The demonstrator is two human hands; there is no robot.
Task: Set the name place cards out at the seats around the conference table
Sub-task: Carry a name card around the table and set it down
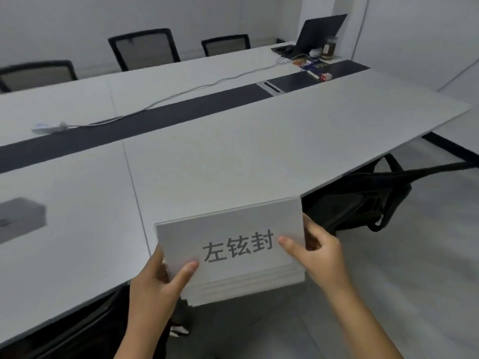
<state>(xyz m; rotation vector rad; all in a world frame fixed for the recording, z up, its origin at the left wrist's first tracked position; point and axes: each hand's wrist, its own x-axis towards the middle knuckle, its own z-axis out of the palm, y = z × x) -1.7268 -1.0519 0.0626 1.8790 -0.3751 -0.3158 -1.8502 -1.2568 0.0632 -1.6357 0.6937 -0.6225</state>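
Note:
A stack of white name place cards [230, 244] with dark printed characters on the top one is held over the near edge of the long white conference table [207, 151]. My left hand [160, 278] grips the stack's lower left corner, thumb on top. My right hand [316, 250] holds the right edge, thumb on the top card's face. No card stands on the table in view.
A dark strip [155, 117] runs along the table's middle, with a white cable [197, 88] on it. Three black mesh chairs [143, 49] line the far side. A laptop [318, 32] and small items sit at the far right end. A black bag [363, 198] hangs at the right.

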